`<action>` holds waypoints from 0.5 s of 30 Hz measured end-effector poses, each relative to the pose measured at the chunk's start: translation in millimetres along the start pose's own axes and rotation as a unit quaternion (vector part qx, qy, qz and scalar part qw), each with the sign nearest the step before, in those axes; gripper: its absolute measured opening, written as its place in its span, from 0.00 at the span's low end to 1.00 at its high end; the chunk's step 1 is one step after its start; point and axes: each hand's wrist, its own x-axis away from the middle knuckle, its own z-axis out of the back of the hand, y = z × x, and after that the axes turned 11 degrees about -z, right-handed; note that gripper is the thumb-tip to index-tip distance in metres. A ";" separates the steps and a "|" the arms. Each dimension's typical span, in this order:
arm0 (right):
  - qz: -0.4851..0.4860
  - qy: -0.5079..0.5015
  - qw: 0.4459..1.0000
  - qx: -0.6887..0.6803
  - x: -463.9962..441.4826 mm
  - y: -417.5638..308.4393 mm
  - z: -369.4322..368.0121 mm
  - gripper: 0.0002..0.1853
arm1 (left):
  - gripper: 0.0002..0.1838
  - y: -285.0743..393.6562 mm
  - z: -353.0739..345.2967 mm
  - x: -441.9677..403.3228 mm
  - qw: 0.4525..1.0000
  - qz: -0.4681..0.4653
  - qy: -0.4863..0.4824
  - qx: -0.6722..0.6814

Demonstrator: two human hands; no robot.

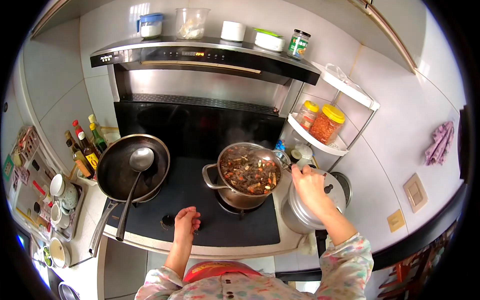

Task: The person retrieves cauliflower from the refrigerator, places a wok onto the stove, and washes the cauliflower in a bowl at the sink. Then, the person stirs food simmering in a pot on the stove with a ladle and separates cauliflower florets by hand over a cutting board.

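Observation:
A steel pot (pixel 240 199) on the right burner holds a dark stew with orange and pale pieces. In it rests the round bowl of a ladle (pixel 265 156), at the pot's right side. My right hand (pixel 309 186) is closed around the ladle's handle, above a lidded aluminium pot (pixel 300 212). My left hand (pixel 186 221) hovers low over the front of the black cooktop (pixel 240 230), near a round knob (pixel 168 220). Its fingers are curled together, with nothing visible in them.
On the left burner stands a dark wok (pixel 112 170) with a second steel ladle (pixel 141 159) lying in it. Sauce bottles (pixel 87 150) crowd the left corner. Yellow-lidded jars (pixel 327 125) fill a corner rack at right. The range hood (pixel 200 55) overhangs the back.

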 end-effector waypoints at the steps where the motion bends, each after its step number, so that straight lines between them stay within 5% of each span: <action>1: 0.004 -0.008 1.000 0.024 0.1 -0.9 -2.5 0.14 | 0.06 -1.2 3.6 4.7 1.000 0.006 0.005 -0.003; 7: 0.033 -0.085 0.995 -0.029 -1.1 -11.1 5.2 0.12 | 0.06 -18.2 43.4 12.5 0.999 0.022 0.030 -0.002; 15: -0.052 -0.180 0.978 -0.091 -22.2 -19.0 37.7 0.10 | 0.06 -31.4 54.5 22.0 0.998 0.055 0.029 -0.011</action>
